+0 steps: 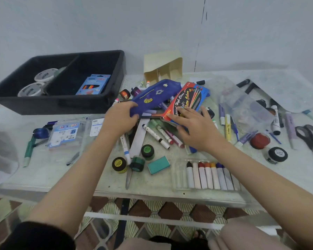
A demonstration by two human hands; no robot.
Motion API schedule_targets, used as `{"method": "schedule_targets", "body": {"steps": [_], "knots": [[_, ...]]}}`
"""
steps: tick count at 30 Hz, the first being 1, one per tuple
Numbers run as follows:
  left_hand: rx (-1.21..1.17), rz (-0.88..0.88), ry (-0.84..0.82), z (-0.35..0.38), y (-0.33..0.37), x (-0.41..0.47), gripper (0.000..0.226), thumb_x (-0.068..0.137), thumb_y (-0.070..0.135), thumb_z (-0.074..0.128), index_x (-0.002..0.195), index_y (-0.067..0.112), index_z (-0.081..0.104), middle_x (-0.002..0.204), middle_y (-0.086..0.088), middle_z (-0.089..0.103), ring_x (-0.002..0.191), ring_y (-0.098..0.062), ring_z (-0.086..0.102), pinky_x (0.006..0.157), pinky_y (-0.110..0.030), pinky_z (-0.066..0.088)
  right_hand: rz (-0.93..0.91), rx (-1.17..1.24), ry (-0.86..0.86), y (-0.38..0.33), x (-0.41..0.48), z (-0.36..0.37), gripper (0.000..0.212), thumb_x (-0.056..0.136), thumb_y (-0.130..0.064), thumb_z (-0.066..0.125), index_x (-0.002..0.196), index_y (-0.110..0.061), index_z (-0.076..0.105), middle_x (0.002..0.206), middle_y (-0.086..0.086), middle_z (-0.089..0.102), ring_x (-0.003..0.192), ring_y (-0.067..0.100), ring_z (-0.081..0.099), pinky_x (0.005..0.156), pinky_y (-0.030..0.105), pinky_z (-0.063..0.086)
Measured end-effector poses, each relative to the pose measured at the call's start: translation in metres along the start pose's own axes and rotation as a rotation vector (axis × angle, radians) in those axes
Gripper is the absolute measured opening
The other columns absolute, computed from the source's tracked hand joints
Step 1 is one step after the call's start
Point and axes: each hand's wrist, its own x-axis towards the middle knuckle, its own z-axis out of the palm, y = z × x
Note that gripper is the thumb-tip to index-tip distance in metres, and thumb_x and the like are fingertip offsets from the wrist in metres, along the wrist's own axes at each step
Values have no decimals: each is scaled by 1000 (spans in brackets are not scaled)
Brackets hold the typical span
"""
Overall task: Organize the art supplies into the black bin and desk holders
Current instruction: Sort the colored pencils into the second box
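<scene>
In the middle of the frame, the left hand (120, 119) has its fingers curled around the near end of a blue pouch (155, 92), probably to pull it free from the pile. The right hand (197, 129) is open, its fingers almost straight and spread flat on a red paint box (184, 101), I think to keep it from sliding. Loose markers (157, 136) lie under both. The black bin (61, 105) stands at the upper left, close to the pouch. The cream holder (163, 67) is behind the pile, at the upper middle.
</scene>
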Motion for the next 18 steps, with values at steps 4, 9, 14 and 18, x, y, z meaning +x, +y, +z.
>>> {"method": "schedule_targets", "body": {"steps": [4, 9, 14, 18], "knots": [[-145, -8, 203, -5, -5, 8, 29, 89, 16, 57, 117, 10, 63, 103, -11, 68, 86, -23, 59, 77, -30, 43, 38, -22, -38, 15, -6, -3, 45, 100, -28, 37, 144, -36, 34, 152, 2, 33, 141, 23, 28, 114, 51, 8], [-164, 5, 318, -15, -11, 19, 23, 91, 12, 53, 110, 5, 65, 100, -12, 68, 88, -23, 59, 76, -24, 39, 66, -11, -37, 22, -9, -8, 46, 99, -24, 39, 144, -32, 37, 151, 5, 35, 140, 23, 30, 114, 52, 6], [-66, 22, 226, -12, -20, 22, 29, 89, 8, 54, 117, 5, 62, 107, -15, 65, 98, -31, 57, 83, -38, 43, 100, 66, 58, 18, -4, -8, 41, 96, -23, 46, 136, -22, 50, 144, 8, 44, 135, 24, 36, 114, 52, 10], [-93, 59, 262, -10, -19, 16, 31, 88, 6, 55, 118, 5, 59, 105, -15, 65, 95, -32, 58, 82, -38, 44, 21, 87, 126, 7, 13, -6, 35, 93, -26, 50, 126, -21, 59, 138, 6, 51, 130, 21, 43, 113, 50, 17]]}}
